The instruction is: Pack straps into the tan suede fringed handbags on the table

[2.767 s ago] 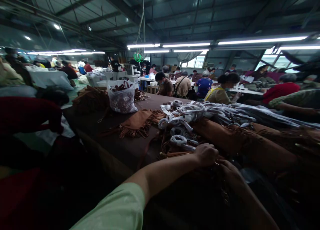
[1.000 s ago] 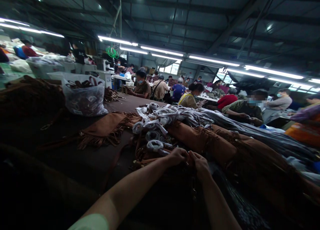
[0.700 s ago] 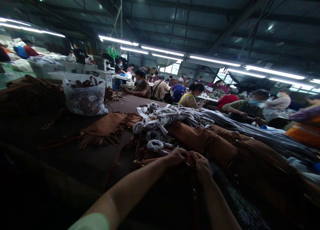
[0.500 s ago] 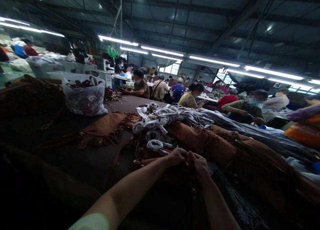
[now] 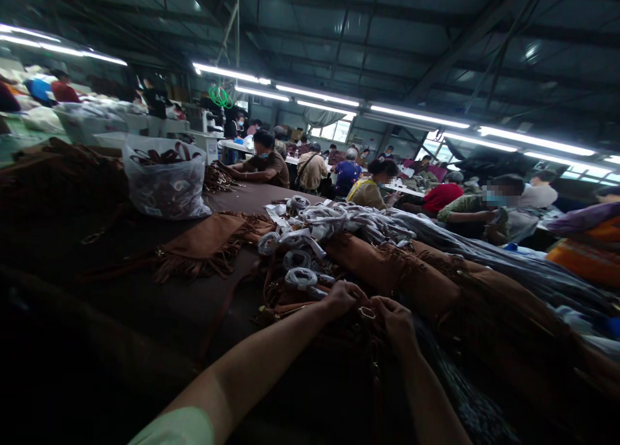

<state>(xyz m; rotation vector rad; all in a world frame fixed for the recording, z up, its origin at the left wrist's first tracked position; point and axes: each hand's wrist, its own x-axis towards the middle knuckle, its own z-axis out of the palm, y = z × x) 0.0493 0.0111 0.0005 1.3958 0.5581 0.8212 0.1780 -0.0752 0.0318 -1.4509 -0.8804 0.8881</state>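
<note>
My left hand (image 5: 345, 296) and my right hand (image 5: 394, 319) are close together, fingertips pinched on a brown strap whose held part is mostly covered by the fingers. A pale metal ring (image 5: 367, 312) shows just below the fingertips, between the hands. Beneath it, a dark strap with a metal clip (image 5: 375, 367) hangs down in shadow. Coiled straps in white wrapping (image 5: 300, 278) lie just beyond my left hand. Brown fringed bags (image 5: 394, 274) are heaped past my right hand.
A clear plastic bag (image 5: 167, 190) stuffed with brown straps stands at the left. Near it, a fringed brown bag (image 5: 201, 241) lies flat on the dark table (image 5: 232, 316). Long wrapped straps (image 5: 465, 241) trail rightward. Several people sit working beyond the table.
My hands have drawn slightly apart, the right one shifting a little rightward. The metal ring between them now shows more plainly.
</note>
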